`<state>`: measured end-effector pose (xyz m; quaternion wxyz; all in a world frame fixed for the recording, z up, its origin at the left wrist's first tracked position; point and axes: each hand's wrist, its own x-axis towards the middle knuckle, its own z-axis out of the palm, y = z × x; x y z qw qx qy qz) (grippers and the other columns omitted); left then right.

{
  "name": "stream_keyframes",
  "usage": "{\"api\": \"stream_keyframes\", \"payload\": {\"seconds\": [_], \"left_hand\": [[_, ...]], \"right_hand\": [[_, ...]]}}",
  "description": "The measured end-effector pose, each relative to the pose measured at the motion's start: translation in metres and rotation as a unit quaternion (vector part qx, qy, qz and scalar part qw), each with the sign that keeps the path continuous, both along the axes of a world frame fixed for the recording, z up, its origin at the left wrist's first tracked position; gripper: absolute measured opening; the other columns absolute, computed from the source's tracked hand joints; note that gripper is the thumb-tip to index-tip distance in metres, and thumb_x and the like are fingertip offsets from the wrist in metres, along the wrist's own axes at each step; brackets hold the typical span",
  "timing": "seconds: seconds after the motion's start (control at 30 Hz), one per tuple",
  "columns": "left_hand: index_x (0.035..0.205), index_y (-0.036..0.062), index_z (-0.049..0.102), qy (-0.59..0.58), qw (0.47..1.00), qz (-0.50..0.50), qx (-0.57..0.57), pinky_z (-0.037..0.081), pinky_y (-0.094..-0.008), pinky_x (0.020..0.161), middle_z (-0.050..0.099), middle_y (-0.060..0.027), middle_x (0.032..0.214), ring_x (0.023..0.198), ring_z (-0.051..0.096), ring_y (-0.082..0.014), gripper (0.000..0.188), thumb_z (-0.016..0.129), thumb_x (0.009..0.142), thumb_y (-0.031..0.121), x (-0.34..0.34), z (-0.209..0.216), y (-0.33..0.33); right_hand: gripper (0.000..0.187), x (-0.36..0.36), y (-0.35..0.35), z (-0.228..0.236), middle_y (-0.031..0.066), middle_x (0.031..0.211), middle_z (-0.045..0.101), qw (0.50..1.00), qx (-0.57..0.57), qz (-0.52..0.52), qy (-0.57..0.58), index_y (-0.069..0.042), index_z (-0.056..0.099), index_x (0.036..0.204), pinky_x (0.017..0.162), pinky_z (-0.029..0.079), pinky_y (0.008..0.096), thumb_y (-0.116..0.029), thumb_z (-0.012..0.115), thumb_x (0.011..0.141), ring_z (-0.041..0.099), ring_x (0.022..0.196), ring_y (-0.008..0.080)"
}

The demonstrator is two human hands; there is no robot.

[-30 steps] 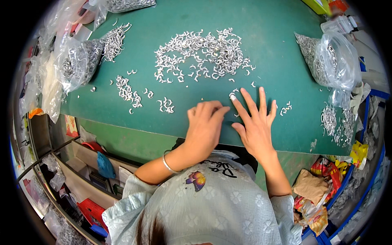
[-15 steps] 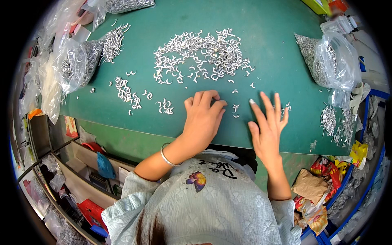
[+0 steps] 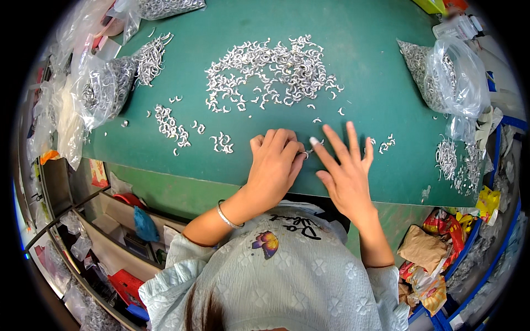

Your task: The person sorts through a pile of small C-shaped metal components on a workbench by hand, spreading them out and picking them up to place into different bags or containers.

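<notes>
Small silvery crescent-shaped metal pieces (image 3: 301, 69) lie in a wide loose heap on the green tabletop. My left hand (image 3: 274, 161) rests at the near middle of the table, fingers curled in. A curved metal piece (image 3: 306, 155) shows at its thumb and index fingertips. Just to the right, my right hand (image 3: 349, 174) is open, fingers spread and reaching forward. Its index fingertip is by a few crescents between the hands, partly hidden by the fingers. A small cluster of crescents (image 3: 223, 143) sits left of my left hand, and another group (image 3: 387, 144) lies right of my right hand.
Clear plastic bags of metal pieces stand at the left (image 3: 107, 88) and right (image 3: 441, 77) of the table. More crescents (image 3: 170, 126) lie at the left, and thin pieces (image 3: 446, 160) at the right. Below the left edge is an open drawer (image 3: 124, 220); wrappers (image 3: 422, 248) fill the lower right.
My right hand has moved left, closer to my left hand, its index finger now over the small pieces between them. My left hand has shifted slightly and stays curled.
</notes>
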<state>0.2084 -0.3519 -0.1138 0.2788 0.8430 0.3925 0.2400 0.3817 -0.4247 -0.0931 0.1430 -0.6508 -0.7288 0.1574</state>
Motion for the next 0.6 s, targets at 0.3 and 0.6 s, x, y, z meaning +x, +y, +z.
{"api": "stream_keyframes", "payload": {"seconds": [0.3, 0.6], "left_hand": [[0.091, 0.0078, 0.062, 0.027, 0.994, 0.094, 0.040, 0.033, -0.0370, 0.083, 0.056, -0.0055, 0.099, 0.095, 0.052, -0.0241, 0.022, 0.074, 0.074, 0.002, -0.026, 0.005, 0.006], [0.098, 0.0075, 0.061, 0.086, 0.962, 0.252, 0.058, 0.032, -0.0399, 0.093, 0.052, -0.0111, 0.109, 0.106, 0.047, -0.0294, 0.023, 0.068, 0.077, -0.002, -0.064, -0.001, 0.003]], "right_hand": [[0.068, -0.003, -0.009, -0.001, 0.0062, 0.154, 0.035, 0.999, -0.022, -0.026, -0.016, -0.004, 0.047, 0.140, 0.111, 0.015, 0.0666, -0.029, 0.070, 0.081, 0.025, 0.145, 0.0338], [0.070, 0.002, -0.006, -0.004, 0.0136, 0.153, 0.035, 0.996, -0.001, -0.073, -0.052, 0.004, 0.045, 0.138, 0.113, 0.017, 0.0626, -0.032, 0.070, 0.083, 0.024, 0.146, 0.0346]]}}
